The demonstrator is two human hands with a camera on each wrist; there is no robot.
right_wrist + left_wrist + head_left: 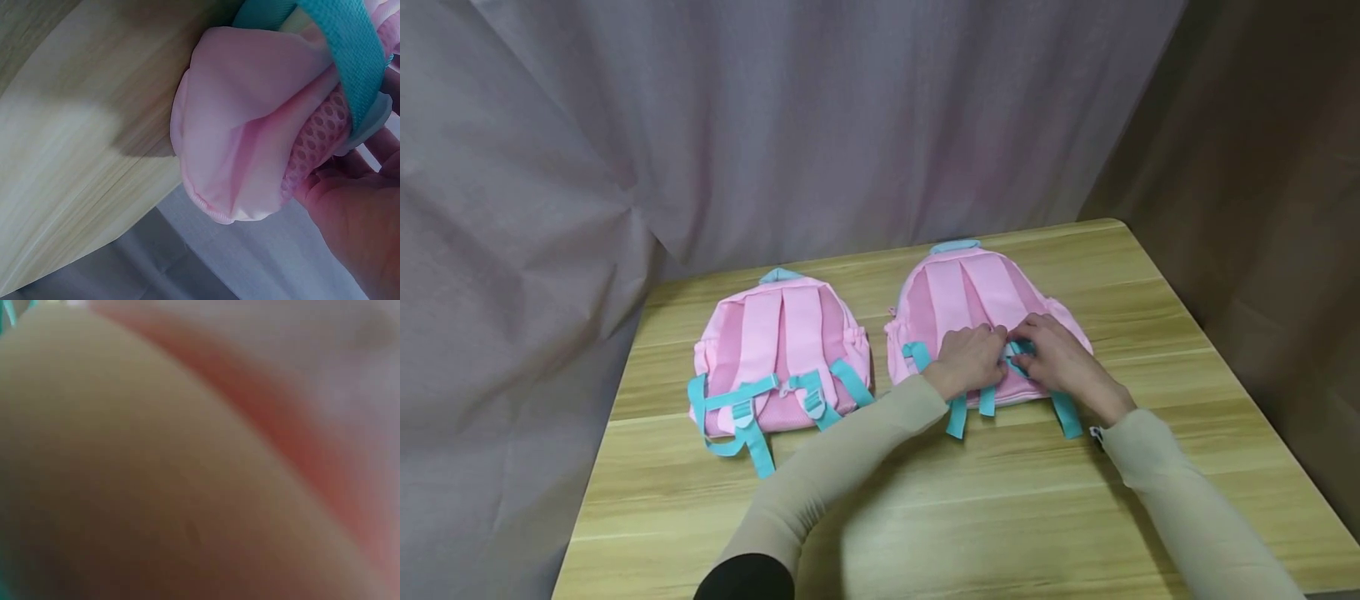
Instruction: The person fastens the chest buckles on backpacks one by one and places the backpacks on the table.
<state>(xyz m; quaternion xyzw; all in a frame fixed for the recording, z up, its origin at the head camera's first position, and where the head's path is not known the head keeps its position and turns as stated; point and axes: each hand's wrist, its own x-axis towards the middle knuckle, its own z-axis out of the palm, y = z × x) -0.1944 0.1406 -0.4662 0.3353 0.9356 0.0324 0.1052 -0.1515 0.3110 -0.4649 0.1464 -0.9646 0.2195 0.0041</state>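
Note:
Two pink children's backpacks lie back side up on a wooden table. My hands are both at the right backpack (951, 292), over the lower ends of its shoulder straps. My left hand (967, 360) pinches a turquoise webbing strap there with curled fingers, knuckles up. Opposite it, my right hand (1063, 360) grips the strap around its pale plastic buckle (373, 125), thumb and fingers bent. Close up in the right wrist view are turquoise webbing (350, 56) and pink mesh (319, 122). Blurred skin (137, 450) fills most of the left wrist view.
The left backpack (763, 333) lies beside it, its turquoise straps (760, 450) trailing over the front edge of the bag. Grey curtain (850, 125) hangs behind the wooden table (1000, 517); a brown one (1262, 167) hangs on the right.

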